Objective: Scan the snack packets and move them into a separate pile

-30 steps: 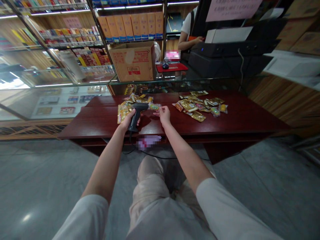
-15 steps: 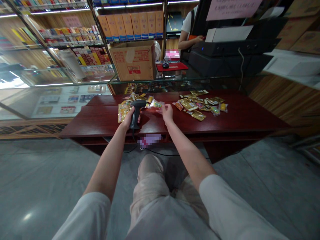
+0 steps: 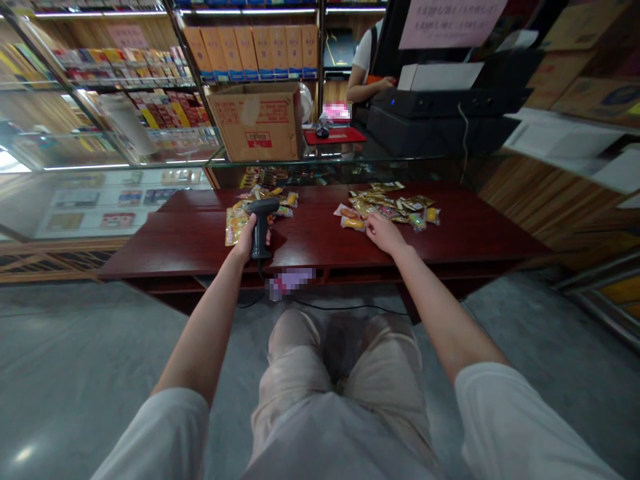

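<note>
My left hand (image 3: pixel 247 237) is wrapped around the grip of a black barcode scanner (image 3: pixel 261 230), its head pointing up and to the right. Behind and beside the scanner lies a pile of gold and yellow snack packets (image 3: pixel 235 225), partly hidden by it. Over on the right, my right hand (image 3: pixel 384 233) has its fingers closed at the end of a small clear-wrapped yellow snack packet (image 3: pixel 353 224). An orange-coloured packet (image 3: pixel 349 213) lies just behind that one. More gold packets (image 3: pixel 375 200) are heaped beyond my right hand.
The dark red desk (image 3: pixel 305 247) meets a glass counter carrying a cardboard box (image 3: pixel 265 123), a red mat (image 3: pixel 345 136) and black checkout equipment (image 3: pixel 425 127). A person's arm (image 3: pixel 367 87) shows behind the counter. A cable (image 3: pixel 345 307) hangs below the desk.
My right hand has moved from the middle of the desk rightward to the right-hand pile, where a yellow packet now lies at its fingers. My left hand keeps holding the scanner. The view has shifted slightly.
</note>
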Tool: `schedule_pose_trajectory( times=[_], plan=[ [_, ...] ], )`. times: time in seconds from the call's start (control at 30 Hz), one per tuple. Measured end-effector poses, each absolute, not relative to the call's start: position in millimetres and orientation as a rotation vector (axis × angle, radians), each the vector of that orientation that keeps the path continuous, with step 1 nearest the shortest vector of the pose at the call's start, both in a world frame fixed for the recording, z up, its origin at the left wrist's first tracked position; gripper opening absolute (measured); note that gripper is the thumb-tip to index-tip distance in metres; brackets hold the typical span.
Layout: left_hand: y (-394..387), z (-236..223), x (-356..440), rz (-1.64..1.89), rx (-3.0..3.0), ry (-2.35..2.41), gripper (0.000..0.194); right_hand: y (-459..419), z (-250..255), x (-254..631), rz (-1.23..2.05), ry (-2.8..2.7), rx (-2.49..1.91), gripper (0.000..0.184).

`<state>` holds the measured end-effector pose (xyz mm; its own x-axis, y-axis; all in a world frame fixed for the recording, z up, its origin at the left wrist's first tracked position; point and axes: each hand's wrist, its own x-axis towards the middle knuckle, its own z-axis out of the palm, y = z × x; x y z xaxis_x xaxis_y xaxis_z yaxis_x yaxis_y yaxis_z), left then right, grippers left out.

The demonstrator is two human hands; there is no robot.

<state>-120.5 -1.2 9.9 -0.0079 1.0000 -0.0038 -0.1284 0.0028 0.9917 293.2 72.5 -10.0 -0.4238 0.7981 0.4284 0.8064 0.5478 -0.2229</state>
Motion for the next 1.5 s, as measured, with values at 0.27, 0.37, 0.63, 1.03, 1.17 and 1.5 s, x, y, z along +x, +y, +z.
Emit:
schedule_pose_trajectory(
  times=[0.27, 0.37, 0.63, 1.03, 1.17, 1.5],
  plan=[
    [1.6, 7.0, -120.6, 1.307, 1.084, 1.143, 0.067, 49.5, 9.9, 243.8, -0.153, -2.375, -1.181, 0.041],
    [1.5, 6.0, -121.3, 1.323, 1.076, 1.156, 0.067, 47.2, 3.6, 223.8, -0.092, -2.486, -1.163, 0.038],
    [-1.8, 7.2, -119.8, 1.334, 1.041, 1.152, 0.065, 64.9, -13.2, 229.3, -0.043, -2.235, -1.750, 0.049],
    [-0.1, 5.3, -118.9, 1.344, 1.065, 1.162, 0.068, 55.3, -8.2, 246.7, -0.189, -2.045, -1.854, 0.044],
    [-0.4, 4.4, -119.6, 1.339, 1.091, 1.151, 0.067, 46.7, -2.4, 242.5, -0.262, -2.096, -1.741, 0.034],
    [-1.9, 5.7, -119.0, 1.361, 0.984, 1.164, 0.064, 49.6, -1.8, 246.7, -0.155, -2.242, -1.510, 0.023]
  ],
)
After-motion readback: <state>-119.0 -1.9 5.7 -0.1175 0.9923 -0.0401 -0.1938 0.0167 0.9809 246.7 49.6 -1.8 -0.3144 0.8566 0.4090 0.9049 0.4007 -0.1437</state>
